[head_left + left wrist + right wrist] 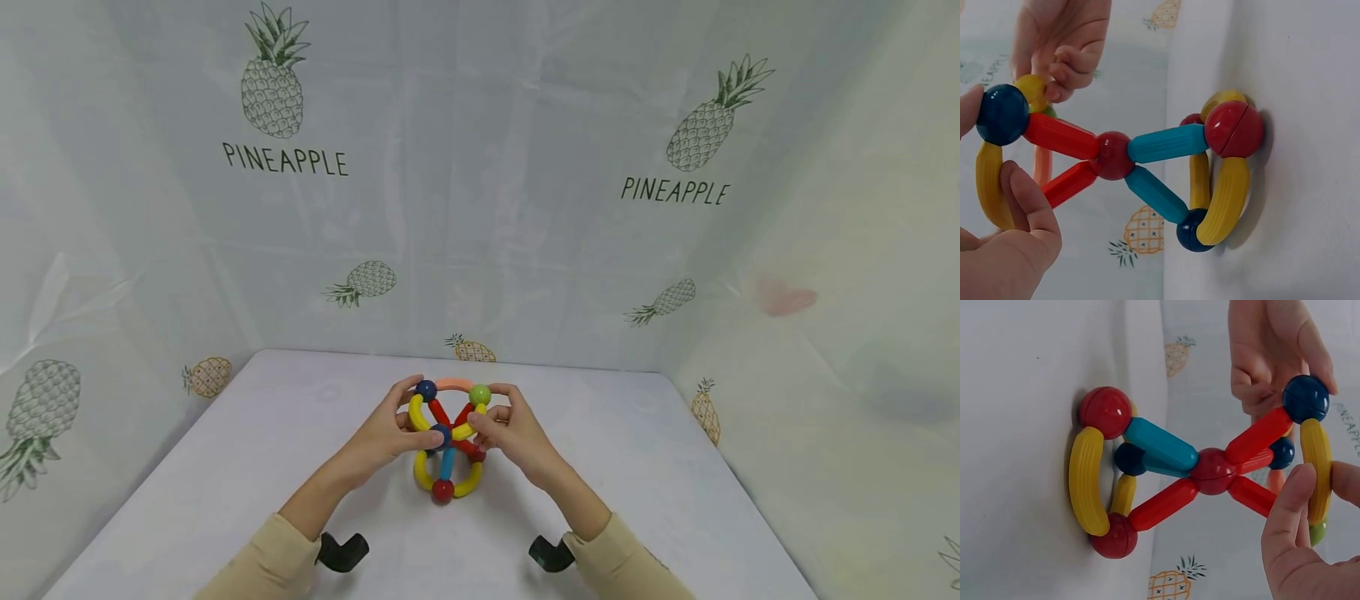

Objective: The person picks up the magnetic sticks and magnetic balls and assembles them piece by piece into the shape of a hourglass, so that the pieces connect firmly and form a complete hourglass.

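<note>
A toy of magnetic rods and balls stands on the white table; red and light blue straight rods meet at its middle red ball (1213, 471). Below, yellow curved rods (1088, 481) join red and blue balls in a ring resting on the tabletop. My left hand (378, 442) grips the upper ring's left side, thumb on the near blue ball (441, 433), a fingertip at the far blue ball (426, 390). Opposite it, my right hand (525, 442) pinches a yellow curved rod (1316, 472), one finger by the green ball (480, 395). An orange curved rod (453, 384) spans the back.
The white table (225, 500) has a curtain (480, 208) with pineapple prints hanging behind it and at both sides. Black curved pieces (342, 553) stick out by both beige sleeves, close over the near tabletop.
</note>
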Demonstrator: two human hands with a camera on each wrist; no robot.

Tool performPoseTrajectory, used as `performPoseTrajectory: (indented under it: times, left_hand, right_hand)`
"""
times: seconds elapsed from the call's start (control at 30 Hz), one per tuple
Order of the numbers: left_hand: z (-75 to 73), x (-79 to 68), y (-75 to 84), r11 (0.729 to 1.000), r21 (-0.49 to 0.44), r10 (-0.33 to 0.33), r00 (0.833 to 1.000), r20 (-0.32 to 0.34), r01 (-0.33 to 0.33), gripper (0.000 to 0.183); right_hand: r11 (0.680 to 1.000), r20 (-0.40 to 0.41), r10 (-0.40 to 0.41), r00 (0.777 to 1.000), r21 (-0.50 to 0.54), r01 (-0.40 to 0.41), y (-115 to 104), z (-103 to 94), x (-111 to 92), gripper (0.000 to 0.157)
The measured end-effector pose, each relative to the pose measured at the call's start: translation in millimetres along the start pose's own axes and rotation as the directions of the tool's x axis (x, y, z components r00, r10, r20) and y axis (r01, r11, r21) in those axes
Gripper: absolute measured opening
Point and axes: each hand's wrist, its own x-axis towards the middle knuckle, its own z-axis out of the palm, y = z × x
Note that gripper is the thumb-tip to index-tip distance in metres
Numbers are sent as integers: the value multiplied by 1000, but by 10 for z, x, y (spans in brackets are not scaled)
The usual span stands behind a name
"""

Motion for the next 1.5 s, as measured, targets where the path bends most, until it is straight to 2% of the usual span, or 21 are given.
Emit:
performPoseTrajectory:
  times: [0.2, 0.47, 0.67, 0.83, 1.2, 1.5]
  left_hand:
    - [7, 19, -11, 1000, -11, 1, 1000, 9, -1, 103]
    - [1, 44, -33, 1000, -21, 11, 999, 38, -10, 105]
    - [4, 42, -22, 999, -28, 41, 996, 79, -39, 106]
    - [2, 62, -26, 999, -35, 43, 995, 89, -40, 106]
    - [42, 172, -36, 999, -28, 35, 995, 89, -33, 106]
    - [62, 194, 9, 999, -43, 10, 997, 77, -7, 104]
  right_hand:
    - [1000, 50, -12, 999, 8, 11, 19, -45, -17, 68]
    - [998, 37, -41, 998, -55, 43, 28, -141, 71, 56]
    - [1000, 143, -15, 990, 29, 11, -27, -181, 150, 54]
    - [999, 166, -18, 986, 40, 11, -34, -213, 180, 51]
    - [997, 144, -44, 989, 66, 35, -4, -257, 201, 46]
    - [998, 121, -33, 992, 58, 26, 3, -276, 211, 47]
